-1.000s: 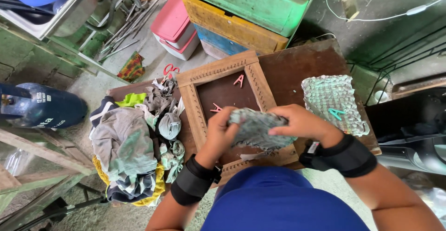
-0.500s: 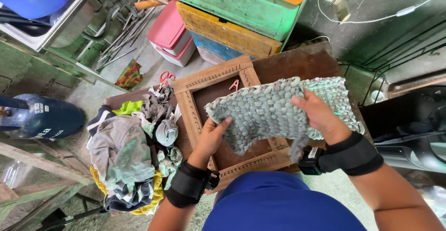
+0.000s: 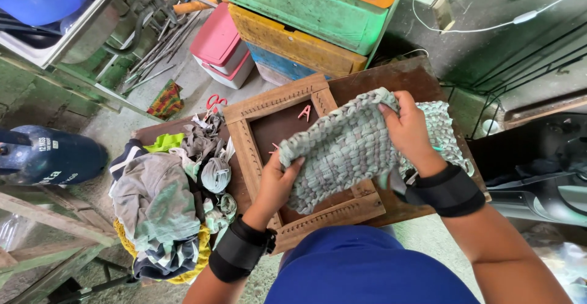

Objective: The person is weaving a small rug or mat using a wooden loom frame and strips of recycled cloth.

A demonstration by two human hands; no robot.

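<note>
At six o'clock, the left hand (image 3: 278, 179) pinches the lower-left corner of a pale green woven fabric mat (image 3: 342, 148), while the right hand (image 3: 408, 130) at three o'clock closes its grip on the top edge. The mat hangs spread above a square wooden weaving frame (image 3: 257, 157) on the dark counter (image 3: 391, 78). Grey cloth scraps (image 3: 159, 200) heap at nine o'clock; stacked coloured crates (image 3: 306, 17) stand at twelve.

Wooden frame (image 3: 257, 142) lies on the table (image 3: 391, 78). Woven mat (image 3: 342, 148) held above the frame's right part. Cloth pile (image 3: 162, 206) left of frame; scissors (image 3: 213, 102) beyond its far-left corner.
</note>
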